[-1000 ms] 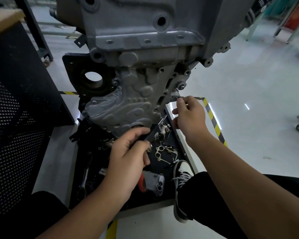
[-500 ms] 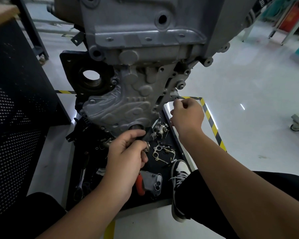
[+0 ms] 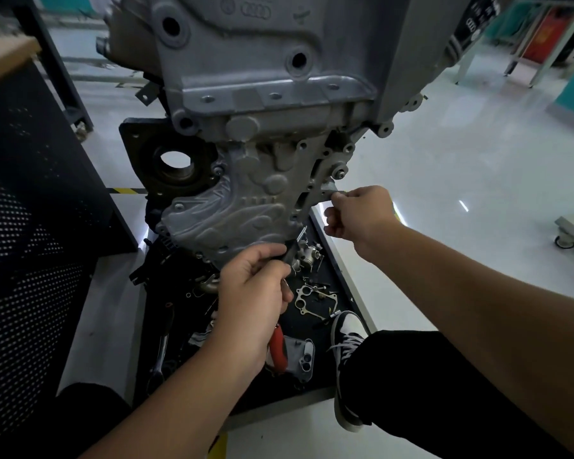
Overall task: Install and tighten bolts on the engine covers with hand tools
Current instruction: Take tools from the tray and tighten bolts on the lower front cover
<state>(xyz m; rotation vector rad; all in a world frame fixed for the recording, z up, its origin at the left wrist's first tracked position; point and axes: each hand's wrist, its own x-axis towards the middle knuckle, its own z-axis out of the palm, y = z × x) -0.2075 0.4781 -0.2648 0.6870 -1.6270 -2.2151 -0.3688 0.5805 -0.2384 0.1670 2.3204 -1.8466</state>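
1. Handling: the bolt (image 3: 340,194) is judged small, rigid steel, light and easy to drop or cross-thread. Best pinched at the head and started by fingers, square to the hole, before any tool goes on.
2. Engine cover (image 3: 246,207): stiff cast metal, likely heavy, already seated on the block. Don't lever on its thin tabs.
3. Right hand (image 3: 362,212) is curled, thumb and forefinger pinching what looks like the bolt at the cover's right-edge lug, touching it. Bolt mostly hidden by fingers.
4. Left hand (image 3: 256,293) is wrapped around a dark-handled tool (image 3: 292,248), metal tip pointing up just under the cover's near edge. Tool type unclear.
5. Look: cover is grey, ribbed, matte, with several bolt bosses around the rim; some look empty.
6. Black tray (image 3: 340,276) below holds loose parts, a gasket (image 3: 314,298) and red-handled pliers (image 3: 279,346).
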